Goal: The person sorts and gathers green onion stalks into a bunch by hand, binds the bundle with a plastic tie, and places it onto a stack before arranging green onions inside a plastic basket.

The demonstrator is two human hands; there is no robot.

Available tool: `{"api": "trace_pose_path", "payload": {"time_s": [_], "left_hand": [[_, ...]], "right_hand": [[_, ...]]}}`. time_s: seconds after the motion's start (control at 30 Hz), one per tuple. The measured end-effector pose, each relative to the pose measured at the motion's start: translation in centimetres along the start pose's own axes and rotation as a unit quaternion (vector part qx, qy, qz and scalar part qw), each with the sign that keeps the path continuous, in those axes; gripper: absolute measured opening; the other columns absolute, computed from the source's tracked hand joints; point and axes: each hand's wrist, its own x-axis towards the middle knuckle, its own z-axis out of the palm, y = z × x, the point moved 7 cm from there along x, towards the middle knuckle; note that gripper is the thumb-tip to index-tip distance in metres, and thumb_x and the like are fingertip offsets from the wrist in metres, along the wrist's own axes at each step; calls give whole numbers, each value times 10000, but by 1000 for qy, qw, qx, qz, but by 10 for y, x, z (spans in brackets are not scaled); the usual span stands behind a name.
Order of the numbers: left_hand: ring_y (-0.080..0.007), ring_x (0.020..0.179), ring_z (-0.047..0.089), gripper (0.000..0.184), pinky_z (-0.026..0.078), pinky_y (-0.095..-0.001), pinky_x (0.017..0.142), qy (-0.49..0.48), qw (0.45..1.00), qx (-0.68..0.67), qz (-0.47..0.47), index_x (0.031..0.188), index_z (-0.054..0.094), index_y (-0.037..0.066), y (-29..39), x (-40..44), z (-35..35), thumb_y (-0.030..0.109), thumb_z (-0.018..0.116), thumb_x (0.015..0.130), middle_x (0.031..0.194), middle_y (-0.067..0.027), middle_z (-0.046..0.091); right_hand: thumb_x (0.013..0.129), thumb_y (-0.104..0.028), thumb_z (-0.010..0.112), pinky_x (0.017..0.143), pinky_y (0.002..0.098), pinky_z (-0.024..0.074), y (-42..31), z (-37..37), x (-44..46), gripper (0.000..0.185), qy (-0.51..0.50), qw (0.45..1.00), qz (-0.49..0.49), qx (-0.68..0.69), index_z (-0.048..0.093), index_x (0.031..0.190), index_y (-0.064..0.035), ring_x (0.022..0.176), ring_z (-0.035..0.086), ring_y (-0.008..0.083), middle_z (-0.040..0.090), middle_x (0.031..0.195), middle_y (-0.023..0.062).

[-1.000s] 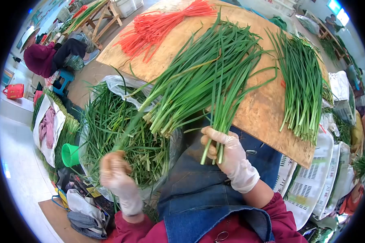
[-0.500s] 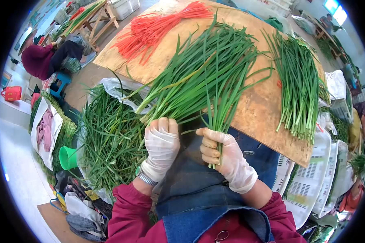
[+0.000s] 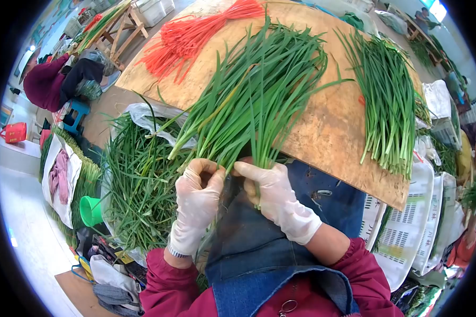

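My right hand point(image 3: 274, 193), in a whitish thin glove, is closed round the lower stems of a small bunch of garlic chives point(image 3: 264, 142). Close beside it, my left hand point(image 3: 194, 198), gloved the same way, pinches thumb and forefinger together at the stem ends of some chives. A loose heap of garlic chives point(image 3: 269, 79) lies on the wooden board point(image 3: 333, 142) just beyond both hands, its stems pointing towards me. To the right, a neater pile of chives point(image 3: 388, 105) rests on the same board. My right palm and lower stems are partly hidden.
Red ties point(image 3: 190, 39) lie fanned out at the board's far left. Left of my hands stands a plastic-lined container of loose leaves point(image 3: 143, 185), near a green cup point(image 3: 91, 211). White crates point(image 3: 407, 222) stand at the right. A seated person point(image 3: 47, 84) is at the upper left.
My left hand has turned from a fist into a thumb-and-finger pinch. My right hand has moved left and up with its chives, close to the left hand. The view has shifted slightly.
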Motion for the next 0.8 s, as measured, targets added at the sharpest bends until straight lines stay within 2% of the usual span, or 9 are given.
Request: {"api": "trace_pose_path", "payload": {"time_s": [0.13, 0.27, 0.37, 0.4, 0.5, 0.53, 0.57, 0.63, 0.8], "left_hand": [[-39, 587, 489, 62, 390, -175, 514, -13, 987, 123, 105, 865, 539, 8, 2, -2, 5, -21, 573, 821, 767, -35, 591], [-28, 533, 448, 81, 354, -165, 477, 34, 993, -102, 45, 825, 520, 12, 19, -11, -2, -60, 539, 793, 734, -56, 589], [-23, 473, 376, 59, 310, -157, 442, 42, 990, -119, 70, 819, 513, 11, 26, -11, -17, -34, 532, 785, 732, -77, 586], [-73, 614, 519, 91, 423, -201, 540, 22, 989, -143, 25, 869, 534, 11, 19, -10, -23, -34, 552, 793, 741, -45, 584], [-65, 581, 502, 138, 419, -209, 527, 7, 989, 95, 111, 913, 552, 13, 33, -7, -12, -18, 565, 779, 702, -40, 579], [-66, 490, 478, 189, 370, -207, 445, -27, 963, 224, 151, 968, 567, 14, 31, -9, -1, -10, 563, 781, 706, -20, 576], [-133, 529, 535, 181, 418, -265, 476, -22, 914, 313, 256, 936, 563, 24, 31, -11, 11, 32, 618, 764, 715, -51, 586], [-235, 578, 569, 202, 440, -337, 500, -3, 816, 493, 304, 864, 539, 39, 31, -13, 34, 95, 674, 724, 708, -101, 565], [-303, 598, 564, 207, 430, -362, 489, 54, 750, 589, 295, 780, 513, 48, 15, 0, 40, 116, 691, 698, 689, -121, 548]], "right_hand": [[719, -68, 713, 326, 223, 283, -4, 5, 2, 163, 16, 1000, -6, 1, 555, 749, -42, 392, 430, 83, 508, 542, 0], [700, 2, 683, 330, 219, 262, -1, -3, 7, 166, 40, 997, 3, 64, 527, 738, -37, 391, 419, 82, 514, 565, 19], [688, 26, 659, 341, 215, 259, 1, -12, 10, 126, 33, 996, 15, 80, 540, 714, -8, 402, 417, 76, 515, 585, 31], [688, 28, 655, 342, 216, 258, 2, -15, 11, 115, 29, 997, 17, 76, 544, 706, 0, 404, 417, 76, 512, 582, 30], [701, 23, 623, 344, 226, 261, 0, -16, 11, 71, 22, 997, 17, 69, 555, 681, 24, 412, 414, 79, 520, 588, 43], [706, 18, 618, 345, 228, 264, -1, -14, 10, 66, 15, 997, 20, 67, 555, 689, 22, 413, 414, 81, 529, 597, 49], [710, 12, 614, 346, 230, 267, -1, -13, 10, 61, 7, 998, 22, 65, 555, 696, 21, 415, 414, 82, 538, 606, 56], [720, -1, 604, 351, 231, 275, 1, -14, 11, 45, -1, 997, 30, 65, 563, 724, 18, 417, 415, 84, 555, 629, 66], [727, -22, 601, 361, 233, 291, 1, -16, 12, 74, -15, 998, 42, 49, 578, 790, 10, 424, 423, 92, 579, 663, 81]]}}
